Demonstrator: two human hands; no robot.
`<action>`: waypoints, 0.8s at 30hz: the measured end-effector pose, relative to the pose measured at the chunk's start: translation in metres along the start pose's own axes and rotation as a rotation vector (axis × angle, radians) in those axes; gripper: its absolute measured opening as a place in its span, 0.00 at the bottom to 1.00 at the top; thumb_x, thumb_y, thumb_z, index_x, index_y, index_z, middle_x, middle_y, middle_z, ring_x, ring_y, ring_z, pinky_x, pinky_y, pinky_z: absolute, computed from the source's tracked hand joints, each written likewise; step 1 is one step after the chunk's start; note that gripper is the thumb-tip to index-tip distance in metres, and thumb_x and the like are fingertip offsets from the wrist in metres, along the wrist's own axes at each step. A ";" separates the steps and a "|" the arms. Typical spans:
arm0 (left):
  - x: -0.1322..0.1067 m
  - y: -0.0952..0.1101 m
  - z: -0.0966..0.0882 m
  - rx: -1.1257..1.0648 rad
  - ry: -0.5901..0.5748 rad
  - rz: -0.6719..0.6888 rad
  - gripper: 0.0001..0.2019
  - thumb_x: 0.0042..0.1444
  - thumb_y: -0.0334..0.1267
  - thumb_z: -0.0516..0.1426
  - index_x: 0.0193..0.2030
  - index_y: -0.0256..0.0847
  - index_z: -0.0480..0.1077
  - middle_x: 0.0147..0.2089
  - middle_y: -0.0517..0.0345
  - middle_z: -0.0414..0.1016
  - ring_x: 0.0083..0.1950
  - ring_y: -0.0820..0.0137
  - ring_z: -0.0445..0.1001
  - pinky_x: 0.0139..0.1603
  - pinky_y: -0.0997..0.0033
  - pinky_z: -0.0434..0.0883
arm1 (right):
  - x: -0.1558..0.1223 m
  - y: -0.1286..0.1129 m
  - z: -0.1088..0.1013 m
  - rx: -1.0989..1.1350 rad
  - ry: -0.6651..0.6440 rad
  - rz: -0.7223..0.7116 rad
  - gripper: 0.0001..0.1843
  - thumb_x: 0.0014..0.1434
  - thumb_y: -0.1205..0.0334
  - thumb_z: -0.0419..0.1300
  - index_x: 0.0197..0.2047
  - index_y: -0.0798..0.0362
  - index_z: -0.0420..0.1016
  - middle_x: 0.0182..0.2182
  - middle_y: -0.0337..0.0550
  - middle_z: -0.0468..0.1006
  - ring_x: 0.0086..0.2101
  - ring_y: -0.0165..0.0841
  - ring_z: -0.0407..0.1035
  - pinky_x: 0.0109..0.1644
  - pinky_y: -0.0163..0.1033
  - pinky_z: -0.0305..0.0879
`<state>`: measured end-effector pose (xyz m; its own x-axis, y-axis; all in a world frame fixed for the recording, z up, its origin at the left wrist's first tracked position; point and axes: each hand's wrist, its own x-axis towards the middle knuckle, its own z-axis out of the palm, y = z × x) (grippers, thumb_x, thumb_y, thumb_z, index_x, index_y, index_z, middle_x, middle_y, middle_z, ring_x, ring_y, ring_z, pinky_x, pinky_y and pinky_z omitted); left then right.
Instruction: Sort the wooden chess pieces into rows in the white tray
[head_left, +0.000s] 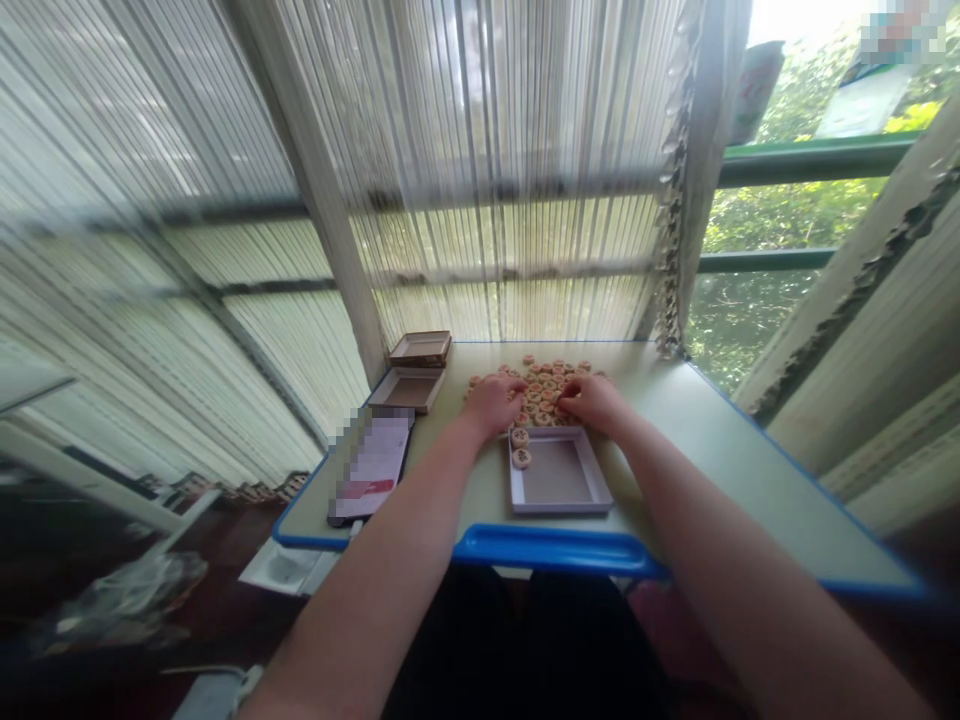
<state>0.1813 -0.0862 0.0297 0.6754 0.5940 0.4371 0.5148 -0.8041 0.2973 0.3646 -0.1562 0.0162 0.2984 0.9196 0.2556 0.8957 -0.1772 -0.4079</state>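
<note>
A heap of round wooden Chinese chess pieces with red or dark markings lies spread in the middle of the table. At the heap's left side is my left hand, its fingers curled together over the pieces; what they hold, if anything, is hidden. My right hand is at the right side, thumb and fingers pinched at a piece among the others. Just in front of the heap stands a shallow white box. Two pieces, one a Chinese chess piece, sit at its left wall, one behind the other.
Two more shallow boxes, a brown-edged one and a white one, lie at the back left. A phone lies left of my left forearm. The table has a blue edge and a blue front tray. Curtains hang behind.
</note>
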 end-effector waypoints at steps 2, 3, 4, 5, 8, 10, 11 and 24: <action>-0.002 0.000 0.001 -0.010 0.011 -0.001 0.13 0.52 0.34 0.53 0.42 0.41 0.75 0.42 0.56 0.77 0.45 0.67 0.73 0.52 0.67 0.67 | -0.001 -0.002 0.003 0.024 0.031 -0.027 0.08 0.46 0.60 0.59 0.29 0.52 0.76 0.29 0.42 0.79 0.33 0.34 0.70 0.36 0.34 0.61; -0.003 0.000 0.001 -0.011 0.010 -0.002 0.13 0.52 0.34 0.53 0.42 0.41 0.75 0.42 0.56 0.77 0.45 0.67 0.73 0.52 0.67 0.67 | -0.001 -0.003 0.004 0.037 0.036 -0.043 0.08 0.46 0.60 0.59 0.29 0.52 0.76 0.30 0.42 0.79 0.34 0.34 0.70 0.37 0.34 0.61; -0.003 0.000 0.002 -0.011 0.004 -0.001 0.13 0.52 0.35 0.53 0.42 0.41 0.75 0.42 0.55 0.77 0.45 0.67 0.73 0.52 0.67 0.67 | -0.001 -0.004 0.005 0.051 0.035 -0.059 0.08 0.46 0.61 0.58 0.30 0.52 0.76 0.31 0.41 0.79 0.34 0.34 0.71 0.38 0.34 0.62; -0.004 0.001 0.002 -0.008 -0.004 0.000 0.13 0.53 0.35 0.53 0.41 0.41 0.75 0.41 0.55 0.77 0.45 0.66 0.73 0.52 0.67 0.67 | -0.001 -0.005 0.006 0.065 0.030 -0.073 0.08 0.46 0.61 0.58 0.31 0.52 0.76 0.31 0.41 0.79 0.34 0.33 0.71 0.38 0.34 0.62; -0.005 0.002 0.001 0.011 -0.026 -0.004 0.13 0.53 0.36 0.52 0.41 0.41 0.76 0.41 0.55 0.78 0.44 0.66 0.73 0.52 0.66 0.67 | 0.000 -0.004 0.009 0.082 0.028 -0.070 0.10 0.47 0.61 0.58 0.34 0.52 0.77 0.32 0.41 0.79 0.34 0.34 0.71 0.39 0.34 0.63; -0.005 0.004 0.001 0.028 -0.033 -0.009 0.13 0.53 0.36 0.52 0.41 0.41 0.76 0.41 0.55 0.78 0.45 0.66 0.73 0.52 0.67 0.67 | 0.002 -0.002 0.010 0.071 0.046 -0.066 0.12 0.47 0.60 0.59 0.36 0.51 0.77 0.33 0.42 0.79 0.35 0.35 0.71 0.40 0.36 0.63; -0.004 0.004 0.001 0.036 -0.035 -0.007 0.13 0.53 0.36 0.52 0.41 0.42 0.76 0.40 0.56 0.78 0.45 0.66 0.73 0.52 0.67 0.67 | 0.003 -0.001 0.011 0.066 0.057 -0.071 0.13 0.47 0.59 0.59 0.37 0.51 0.77 0.34 0.42 0.79 0.36 0.35 0.71 0.41 0.37 0.63; -0.003 0.003 0.005 0.065 -0.059 0.043 0.12 0.53 0.36 0.52 0.39 0.42 0.76 0.40 0.58 0.78 0.43 0.67 0.74 0.50 0.68 0.68 | 0.007 0.000 0.012 0.120 0.116 -0.080 0.08 0.48 0.59 0.61 0.32 0.50 0.78 0.33 0.43 0.79 0.37 0.38 0.71 0.43 0.40 0.64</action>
<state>0.1836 -0.0902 0.0248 0.7265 0.5611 0.3968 0.5168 -0.8266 0.2228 0.3630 -0.1461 0.0077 0.2703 0.8813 0.3877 0.8744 -0.0562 -0.4819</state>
